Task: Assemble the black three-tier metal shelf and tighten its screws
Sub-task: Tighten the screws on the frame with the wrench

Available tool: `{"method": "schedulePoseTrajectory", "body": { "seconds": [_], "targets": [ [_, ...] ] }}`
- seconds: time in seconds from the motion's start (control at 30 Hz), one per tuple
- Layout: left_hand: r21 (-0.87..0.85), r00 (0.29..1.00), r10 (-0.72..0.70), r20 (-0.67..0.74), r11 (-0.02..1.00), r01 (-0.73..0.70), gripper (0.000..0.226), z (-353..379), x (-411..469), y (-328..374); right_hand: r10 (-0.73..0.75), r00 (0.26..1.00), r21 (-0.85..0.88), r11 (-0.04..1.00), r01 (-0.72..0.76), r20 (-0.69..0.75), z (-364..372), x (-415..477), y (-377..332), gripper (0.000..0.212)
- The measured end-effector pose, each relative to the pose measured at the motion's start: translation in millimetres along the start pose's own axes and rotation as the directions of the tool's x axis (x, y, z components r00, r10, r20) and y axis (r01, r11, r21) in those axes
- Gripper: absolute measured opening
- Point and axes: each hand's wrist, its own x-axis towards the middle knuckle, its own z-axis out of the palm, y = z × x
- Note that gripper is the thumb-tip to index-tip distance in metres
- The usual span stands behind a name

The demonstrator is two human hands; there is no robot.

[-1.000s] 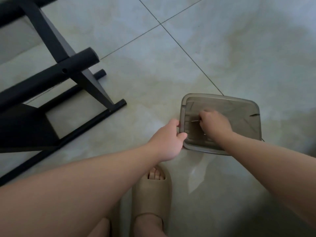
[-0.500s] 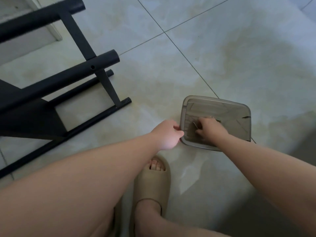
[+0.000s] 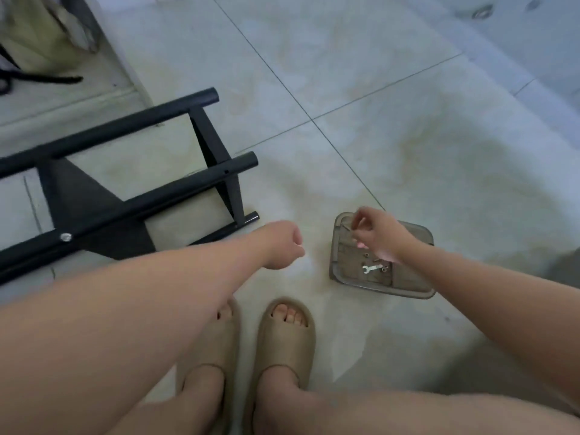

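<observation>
The black three-tier metal shelf frame [image 3: 125, 196] lies on its side on the pale tiled floor [image 3: 392, 136], well to the left of the shallow grey translucent plastic tray [image 3: 408, 285]. Its round tubes point toward the tray. I'd say it lies down like this so the screw holes in the tubes face up where I can reach them. One silver screw head [image 3: 65, 237] already sits in the tube on the frame's near side, far left of the tray. An empty hole shows in the tube end closer to the tray, so I judge the fastening only partly done.

My feet in beige foam slides [image 3: 282, 334] stand just below and left of the tray, close enough that I can reach both it and the frame.

The tray is there to stop the small hardware from scattering. My left hand [image 3: 282, 246] hangs between the tray and the frame, off both, with its fingers curled under — I can't tell whether anything is in it. My right hand [image 3: 376, 233] is raised over the tray's far left corner, thumb and forefinger nipping a small thin metal piece [image 3: 346, 228]. It is too blurred to name, possibly a screw or a key.

In the tray's near left part lie a small flat silver spanner [image 3: 372, 268] and a few brass-coloured screws [image 3: 384, 269], just right of the spanner.

I can read no brand, label or writing anywhere.
</observation>
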Motion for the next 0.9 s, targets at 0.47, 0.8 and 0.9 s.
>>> {"method": "schedulePoseTrajectory", "body": {
  "seconds": [0.47, 0.8, 0.9],
  "targets": [
    [-0.124, 0.831, -0.056, -0.553, 0.992, -0.016, 0.016, -89.8, -149.1, -53.2, -0.211, 0.971, 0.465, 0.853, 0.237, -0.11, -18.5, -100.7, -212.1, 0.012],
    [-0.276, 0.814, -0.141, -0.564, 0.961, -0.025, 0.033, -140.4, -74.8, -69.7, -0.265, 0.952, 0.318, 0.899, 0.302, -0.155, 17.4, -49.7, -217.4, 0.01],
    [-0.249, 0.892, -0.104, -0.44, 0.968, -0.01, 0.04, -143.7, -46.8, -65.4, -0.262, 0.948, 0.325, 0.894, 0.308, -0.179, 25.5, -33.2, -208.0, 0.011]
  ]
}}
